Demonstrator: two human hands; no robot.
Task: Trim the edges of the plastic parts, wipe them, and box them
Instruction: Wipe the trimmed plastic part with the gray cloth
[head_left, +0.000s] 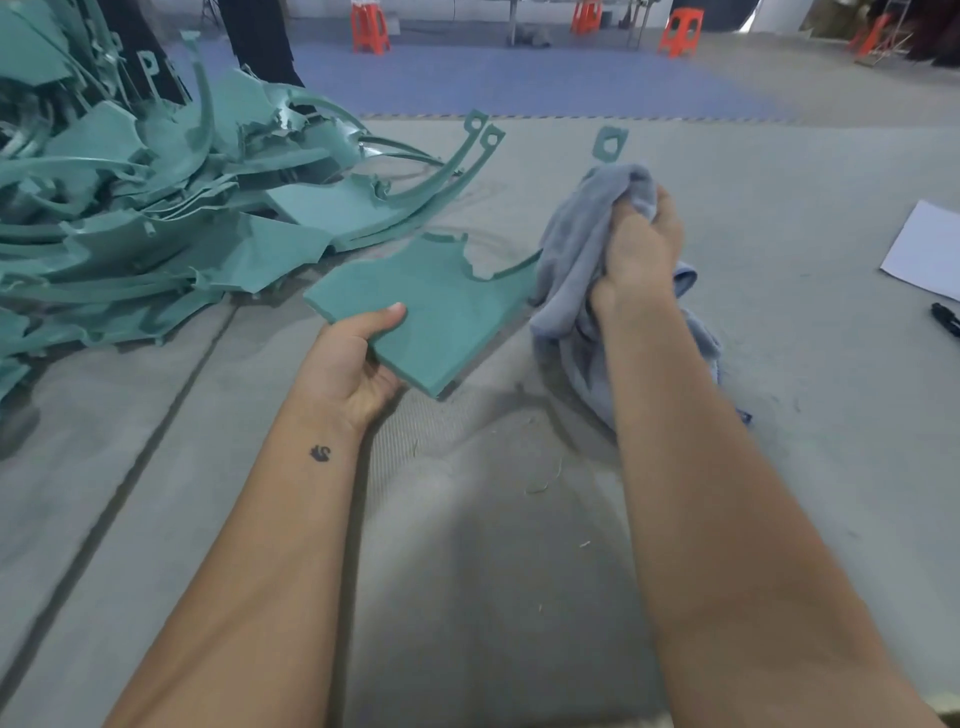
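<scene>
Many teal offcuts form a heap (119, 208) at the far left of the grey desk (519, 571), apparently kept to one side so the space in front of the person stays free for handling. Long curved strips with ringed ends (470, 150) trail from the heap toward the centre. Right of centre, the right hand (641, 249) is raised above the desk with its grip clamped on a bunched grey-blue cloth (576, 270), whose loose folds hang down to the surface; gathering it this way likely makes a pad for wiping. Just beside the cloth, the left hand (358, 358) holds the flat teal plastic part (441, 306) by its near corner, thumb on top and fingers beneath, grip clamped on it. The part is held tilted above the desk with its broad face turned up toward the cloth, which suggests the wiping step. At the right edge lie a white sheet (924, 249) and a small black tool (945, 319), set apart. No box is visible.
</scene>
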